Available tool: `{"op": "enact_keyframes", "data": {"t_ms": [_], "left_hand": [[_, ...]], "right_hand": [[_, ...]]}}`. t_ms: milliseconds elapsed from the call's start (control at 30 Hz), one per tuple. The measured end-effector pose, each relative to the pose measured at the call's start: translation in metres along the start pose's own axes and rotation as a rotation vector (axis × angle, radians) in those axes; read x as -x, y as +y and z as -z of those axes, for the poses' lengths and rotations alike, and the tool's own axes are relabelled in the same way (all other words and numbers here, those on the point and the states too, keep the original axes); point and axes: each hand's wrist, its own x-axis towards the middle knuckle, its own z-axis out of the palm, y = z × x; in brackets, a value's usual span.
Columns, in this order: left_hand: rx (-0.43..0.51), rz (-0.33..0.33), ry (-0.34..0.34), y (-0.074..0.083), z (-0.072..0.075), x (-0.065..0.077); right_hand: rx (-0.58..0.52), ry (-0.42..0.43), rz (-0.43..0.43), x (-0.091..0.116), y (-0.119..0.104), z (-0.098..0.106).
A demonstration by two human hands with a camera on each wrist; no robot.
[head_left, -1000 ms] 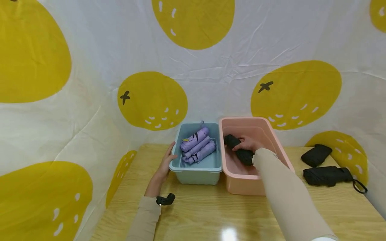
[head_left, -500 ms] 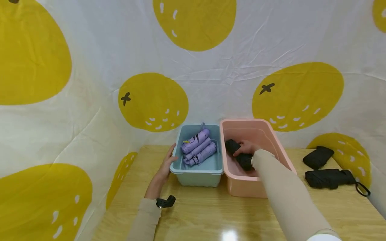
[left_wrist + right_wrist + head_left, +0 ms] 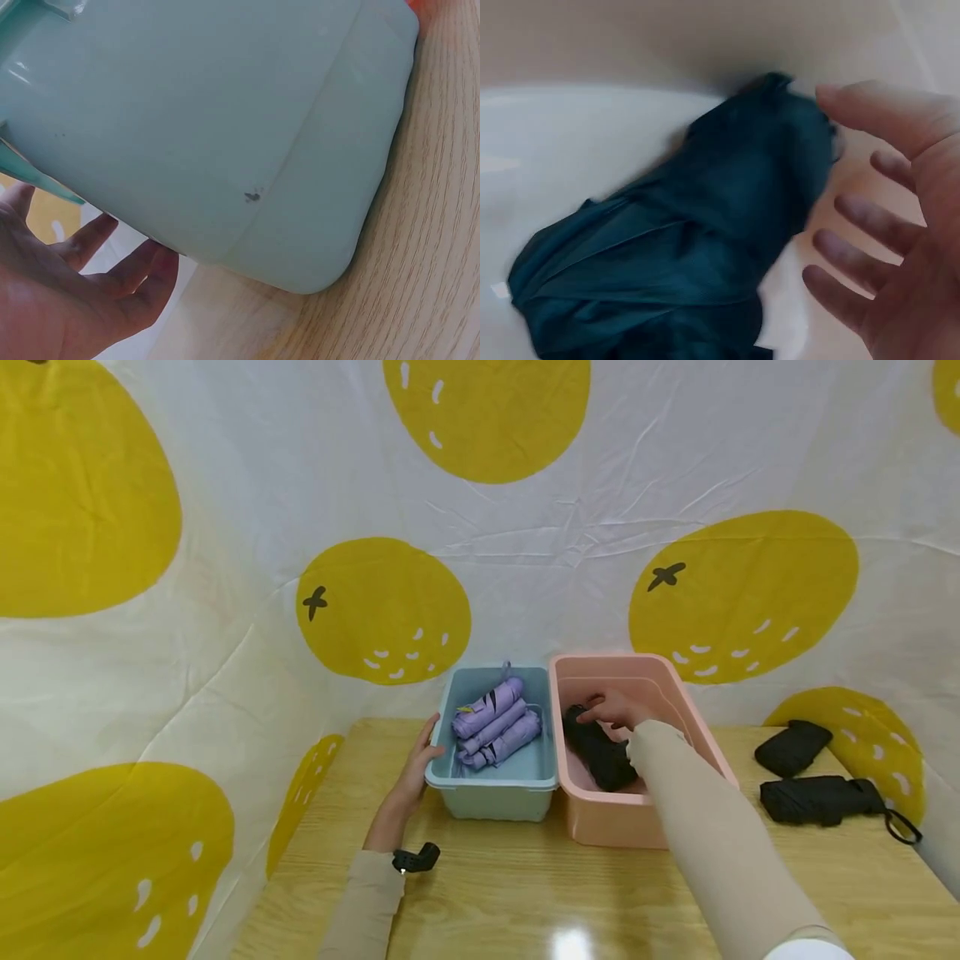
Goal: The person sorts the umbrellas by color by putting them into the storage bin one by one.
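In the head view my right hand [image 3: 613, 708] hovers inside the pink bin [image 3: 617, 842], over the upper end of a black folded umbrella [image 3: 600, 752]. The right wrist view shows my thumb near that end of the umbrella [image 3: 682, 232], which looks dark teal there, and my other fingers spread apart beside it. My left hand [image 3: 412, 768] rests against the left side of the light blue bin [image 3: 491, 802], thumb at its rim. Fingertips touch the wall of the blue bin [image 3: 187, 112] in the left wrist view. Several purple folded umbrellas [image 3: 491, 720] lie in this bin.
Two more black folded umbrellas lie on the wooden table at the right: a shorter one [image 3: 792, 748] behind, and a longer one [image 3: 817, 799] with a wrist loop in front. Both bins stand side by side before a fruit-patterned cloth [image 3: 540, 593].
My right hand has loosened its grip on the black umbrella and lifted off it. The umbrella now lies turned slightly on the pink bin's floor. My left hand stays at the blue bin.
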Motion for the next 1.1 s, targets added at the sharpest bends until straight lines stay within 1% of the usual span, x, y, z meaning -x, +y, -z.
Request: {"op": "enact_keyframes", "data": {"t_ms": [100, 167, 200, 300, 333, 367, 433, 500, 600, 733, 867, 933, 1033, 1100], "left_hand": [[0.005, 0.000, -0.002, 0.000, -0.002, -0.001], [0.005, -0.002, 0.001, 0.000, -0.002, -0.001], [0.002, -0.003, 0.003, 0.000, -0.002, -0.001], [-0.001, -0.008, 0.004, -0.002, -0.001, -0.002], [-0.003, -0.006, 0.008, -0.003, 0.000, -0.002], [0.001, -0.006, 0.008, -0.003, 0.000, -0.002], [0.012, 0.002, -0.006, 0.003, -0.001, 0.001], [0.023, 0.011, -0.021, 0.012, -0.002, 0.005], [0.043, 0.030, -0.045, 0.025, -0.005, 0.010], [0.032, 0.042, -0.036, 0.029, -0.002, 0.011], [0.024, 0.022, -0.014, 0.033, 0.002, 0.011], [0.033, 0.012, -0.015, 0.033, 0.003, 0.012], [0.036, 0.015, -0.033, 0.034, 0.004, 0.012], [0.029, 0.022, -0.043, 0.033, 0.003, 0.012]], "right_hand": [[-0.028, 0.034, 0.012, 0.004, -0.011, 0.005], [-0.104, 0.032, -0.033, 0.007, -0.019, 0.010], [-0.155, 0.018, -0.051, 0.008, -0.023, 0.013], [-0.185, 0.020, -0.094, 0.013, -0.034, 0.023], [-0.177, 0.033, -0.111, 0.014, -0.037, 0.026], [-0.155, 0.050, -0.109, 0.015, -0.039, 0.030], [-0.092, 0.089, -0.065, 0.016, -0.044, 0.036], [-0.082, 0.137, -0.025, 0.020, -0.049, 0.041], [-0.072, 0.181, 0.046, 0.031, -0.058, 0.049], [-0.088, 0.224, 0.098, 0.043, -0.068, 0.057], [-0.098, 0.246, 0.142, 0.057, -0.079, 0.066], [-0.075, 0.255, 0.155, 0.067, -0.082, 0.069], [-0.033, 0.280, 0.159, 0.086, -0.081, 0.074], [-0.021, 0.289, 0.167, 0.098, -0.073, 0.079]]}}
